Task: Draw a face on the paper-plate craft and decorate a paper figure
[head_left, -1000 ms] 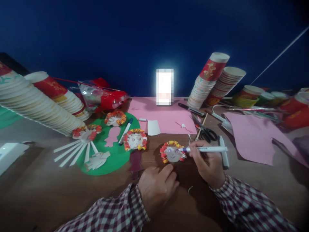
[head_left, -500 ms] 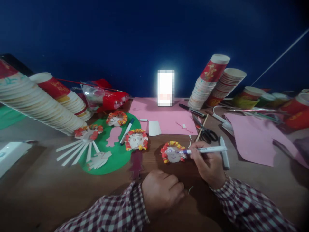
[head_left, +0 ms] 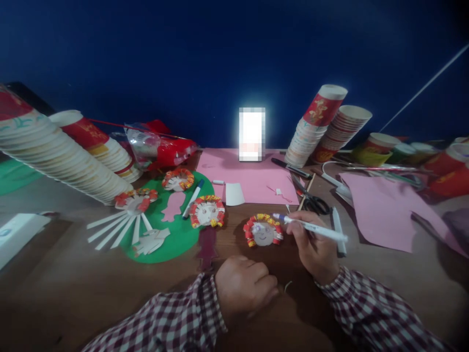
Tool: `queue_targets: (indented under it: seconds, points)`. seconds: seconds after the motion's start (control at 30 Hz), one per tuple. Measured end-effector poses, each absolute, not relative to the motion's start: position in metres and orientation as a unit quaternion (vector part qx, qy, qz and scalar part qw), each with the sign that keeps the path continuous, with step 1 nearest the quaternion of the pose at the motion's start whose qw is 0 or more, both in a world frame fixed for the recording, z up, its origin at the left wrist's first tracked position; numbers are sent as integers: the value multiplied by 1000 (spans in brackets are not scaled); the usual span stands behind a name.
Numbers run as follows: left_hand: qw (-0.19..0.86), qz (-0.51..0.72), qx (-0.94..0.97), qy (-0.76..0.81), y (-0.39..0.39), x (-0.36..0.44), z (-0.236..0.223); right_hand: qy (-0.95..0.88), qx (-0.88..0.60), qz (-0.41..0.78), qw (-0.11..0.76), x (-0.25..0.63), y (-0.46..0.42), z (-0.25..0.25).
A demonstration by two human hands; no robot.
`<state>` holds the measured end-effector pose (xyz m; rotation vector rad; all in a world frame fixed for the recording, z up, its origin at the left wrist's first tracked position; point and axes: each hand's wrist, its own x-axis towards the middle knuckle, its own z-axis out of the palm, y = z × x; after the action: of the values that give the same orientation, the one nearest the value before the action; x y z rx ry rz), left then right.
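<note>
right hand [head_left: 318,254] holds marker [head_left: 323,231] by paper face's [head_left: 263,235] edge; left hand [head_left: 246,288] apart

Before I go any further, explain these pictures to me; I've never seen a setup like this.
There is no machine here, just a person in checked sleeves working bare-handed. Every picture comes from a single head-worn camera facing forward and down. The right hand holds a white marker, its tip end by the upper right rim of a paper face with a drawn smile; whether it touches, I can't tell. The left hand lies curled on the wood-grained table, holding nothing visible. Around them lie a green paper disc, scissors and pink paper, with stacked paper cups on both sides.
</note>
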<state>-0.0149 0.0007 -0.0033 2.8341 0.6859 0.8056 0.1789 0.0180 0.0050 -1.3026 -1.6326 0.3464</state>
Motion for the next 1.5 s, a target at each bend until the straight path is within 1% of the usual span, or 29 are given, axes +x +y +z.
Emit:
queue_targets:
  seconds: [0.17,0.27,0.37,0.5,0.77,1.0,1.13,1.3,1.5]
  points:
    - [65,261,938,220,2,-17,-7,-662,-542,94,509,180,23,4]
    - [70,255,939,220,3,-18,-9,-674,-553,58,486,182,27,2]
    - [73,251,939,225,5,-18,-9,-710,-547,29,443,186,30,0]
    - [59,254,935,241,7,-18,-8,-757,-514,59,399,190,29,-2]
    - [2,263,934,243,-6,-22,-8,-763,-519,29,385,188,21,0]
    - [36,247,928,277,-43,-38,-6,-767,-535,32,352,187,13,2]
    - [64,277,912,296,-56,-49,-7,-774,-540,31,328,186,11,1]
    - [80,288,883,362,-62,-71,-6,-779,-539,27,319,185,9,-1]
    - [49,300,820,484,-52,-108,0,-781,-547,3,301,183,8,-2]
